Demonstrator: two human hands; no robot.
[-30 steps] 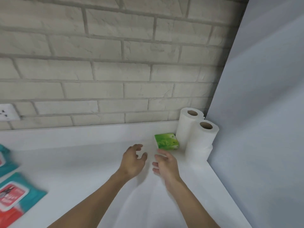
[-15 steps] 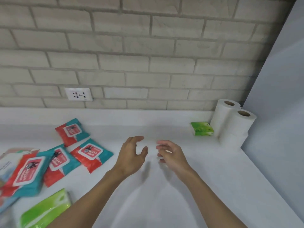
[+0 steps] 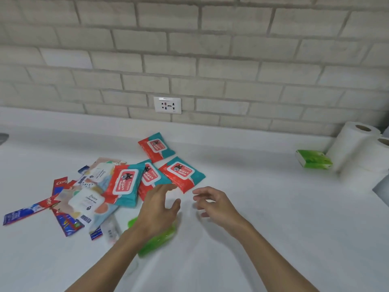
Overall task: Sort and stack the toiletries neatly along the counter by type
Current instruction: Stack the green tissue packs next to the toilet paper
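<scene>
Several red-and-teal wipes packs (image 3: 182, 173) lie loose at the counter's middle, mixed with pale patterned wipes packs (image 3: 88, 202) and red-and-blue toothpaste boxes (image 3: 27, 210) to the left. A green tissue pack (image 3: 156, 240) lies mostly hidden under my left forearm. My left hand (image 3: 159, 210) hovers over it with fingers spread, holding nothing. My right hand (image 3: 214, 204) floats beside it, fingers loosely curled and empty. Another green tissue pack (image 3: 313, 158) sits at the far right next to two white paper rolls (image 3: 355, 148).
The white counter (image 3: 263, 218) runs left to right under a brick wall with a socket (image 3: 167, 105). A grey wall edge (image 3: 382, 187) closes the right end. A grey object (image 3: 3, 137) shows at the far left edge.
The view has swung left, bringing the heap of wipes and toothpaste into sight. Both hands moved left with it, away from the green pack beside the rolls, and stay empty.
</scene>
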